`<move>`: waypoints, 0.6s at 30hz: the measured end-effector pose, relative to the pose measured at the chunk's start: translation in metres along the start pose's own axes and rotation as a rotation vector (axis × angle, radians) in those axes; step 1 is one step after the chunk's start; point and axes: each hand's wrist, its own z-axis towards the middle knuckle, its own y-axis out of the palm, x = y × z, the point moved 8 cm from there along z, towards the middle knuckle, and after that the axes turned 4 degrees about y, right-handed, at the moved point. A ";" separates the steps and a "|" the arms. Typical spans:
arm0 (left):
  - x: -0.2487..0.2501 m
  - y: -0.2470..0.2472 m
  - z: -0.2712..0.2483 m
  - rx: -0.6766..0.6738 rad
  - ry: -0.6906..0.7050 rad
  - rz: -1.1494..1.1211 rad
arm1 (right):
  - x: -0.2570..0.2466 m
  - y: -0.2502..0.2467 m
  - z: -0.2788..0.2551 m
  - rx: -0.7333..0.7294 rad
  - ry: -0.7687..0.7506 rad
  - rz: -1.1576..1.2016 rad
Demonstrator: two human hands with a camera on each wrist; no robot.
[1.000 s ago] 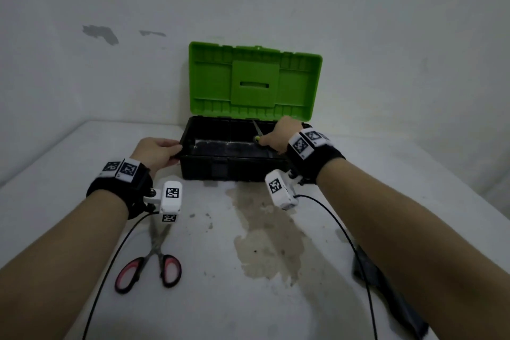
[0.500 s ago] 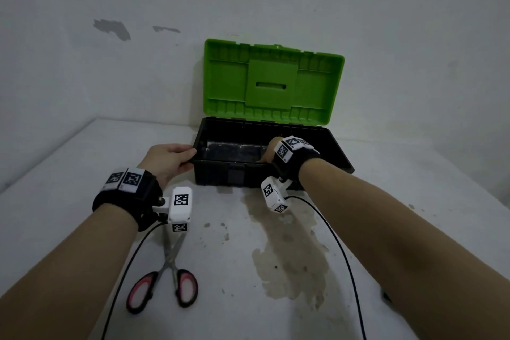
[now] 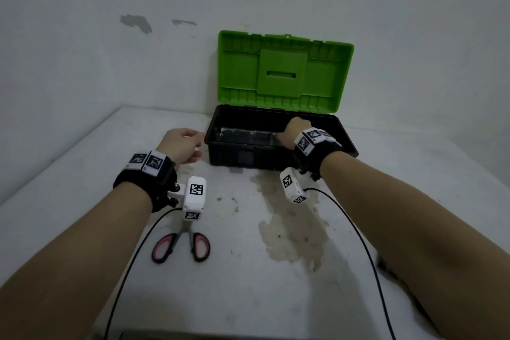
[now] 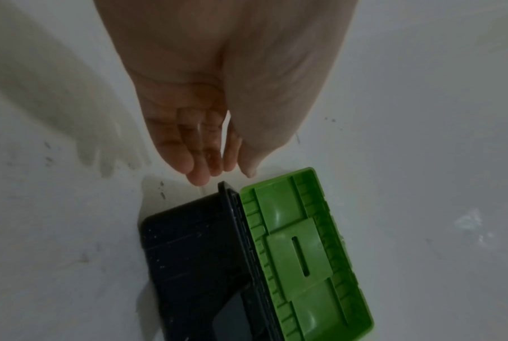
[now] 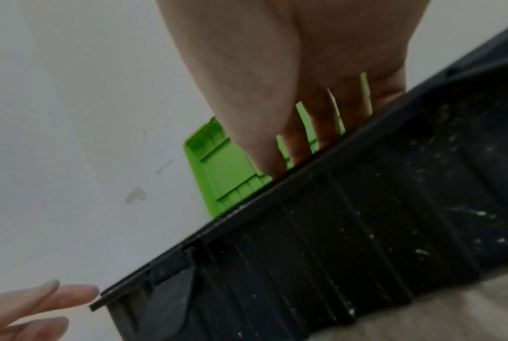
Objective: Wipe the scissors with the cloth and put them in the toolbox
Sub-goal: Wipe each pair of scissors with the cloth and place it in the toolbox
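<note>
The toolbox [image 3: 248, 159] stands open at the back of the table, black base with its green lid [image 3: 281, 74] upright. My right hand [image 3: 294, 130] reaches over the front wall [image 5: 334, 230] into the box. Its fingers [image 5: 320, 120] point straight down and spread, tips hidden inside. My left hand [image 3: 196, 143] hovers just off the box's left corner [image 4: 222, 186], with fingers [image 4: 200, 170] straight and holding nothing. The scissors [image 3: 201, 247], with red and black handles, lie shut on the table below my left wrist, blades hidden by the wrist camera. A dark object [image 3: 383, 265], perhaps the cloth, peeks from under my right forearm.
A brownish stain [image 3: 292, 229] spreads over the white table [image 3: 82, 174] in front of the box. Black cables [image 3: 358, 234] run from both wrist cameras toward the near edge. The wall stands close behind the lid.
My right hand has sunk deeper into the box, and the thin tool it held a second ago is out of sight. My left hand has come off the box's left corner.
</note>
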 end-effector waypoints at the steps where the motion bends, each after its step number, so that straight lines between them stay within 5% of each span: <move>1: 0.002 -0.002 -0.009 -0.001 0.005 0.036 | 0.002 -0.005 -0.005 0.019 -0.012 0.003; 9: -0.019 -0.020 -0.101 -0.136 0.004 0.513 | 0.071 -0.035 -0.097 0.174 -0.081 0.102; 18: -0.036 -0.017 -0.171 -0.226 -0.062 1.143 | 0.218 -0.033 -0.185 0.207 0.168 -0.093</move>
